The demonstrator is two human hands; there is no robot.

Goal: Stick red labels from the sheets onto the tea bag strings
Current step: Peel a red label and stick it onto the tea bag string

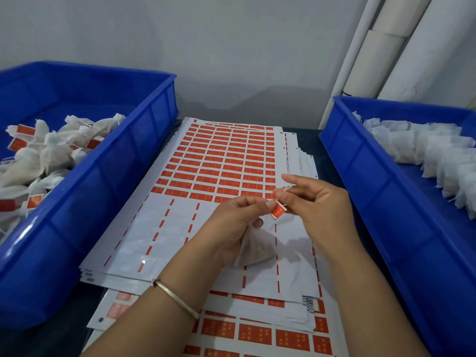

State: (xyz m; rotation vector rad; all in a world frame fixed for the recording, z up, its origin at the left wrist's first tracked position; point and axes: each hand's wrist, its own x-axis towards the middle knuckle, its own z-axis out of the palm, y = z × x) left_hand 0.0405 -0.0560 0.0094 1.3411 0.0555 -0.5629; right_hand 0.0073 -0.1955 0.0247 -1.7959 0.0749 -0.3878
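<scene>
— Any wording legible on the red labels [226,161] of the top sheet [180,228]?
— None; each carries small yellow marks, too blurred to read.
— The label [278,210] pinched between the two hands?
— The same yellow marks, unreadable.
— And the larger labels [255,334] at the stack's near edge?
— Yellow characters, not legible. Black print [308,304] along a sheet's right edge is also too small to read.

Label [278,210] print too small
</scene>
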